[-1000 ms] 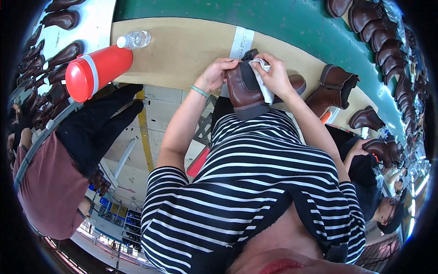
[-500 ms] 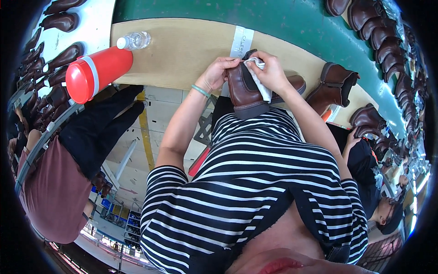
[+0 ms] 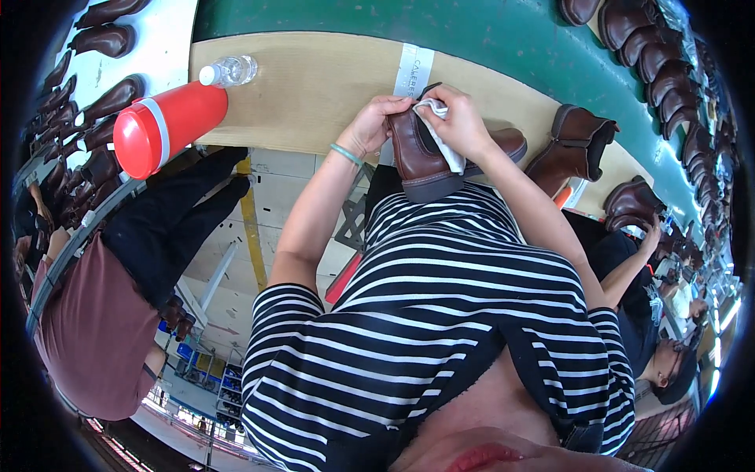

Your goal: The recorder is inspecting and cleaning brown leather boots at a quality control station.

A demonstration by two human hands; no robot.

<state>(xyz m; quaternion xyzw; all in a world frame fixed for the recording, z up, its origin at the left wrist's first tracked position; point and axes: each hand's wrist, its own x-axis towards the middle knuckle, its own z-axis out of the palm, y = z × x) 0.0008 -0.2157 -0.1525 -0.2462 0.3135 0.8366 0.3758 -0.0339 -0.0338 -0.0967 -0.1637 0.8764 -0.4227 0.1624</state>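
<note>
A brown leather ankle boot (image 3: 417, 161) is held at the table's near edge, its dark sole toward my body. My left hand (image 3: 375, 124) pinches the upper rim of its shaft, thumb on top. In my right hand (image 3: 462, 124) is a bunched white cloth (image 3: 445, 140), pressed against the boot's upper opening and hanging down its dark side panel. The fingertips of that hand are partly hidden by the cloth. Another brown boot (image 3: 510, 143) lies just behind my right wrist, partly covered.
On the tan board (image 3: 314, 86) lie a red flask (image 3: 177, 126) and a clear bottle (image 3: 234, 71). A brown boot (image 3: 572, 145) stands to the right. Rows of boots (image 3: 653, 59) line the green belt (image 3: 503, 31). Co-workers (image 3: 102, 315) are at both sides.
My right hand and the cloth have shifted slightly left and up along the boot's rim. The left hand stays put. The right-hand co-worker's arm has reached farther out.
</note>
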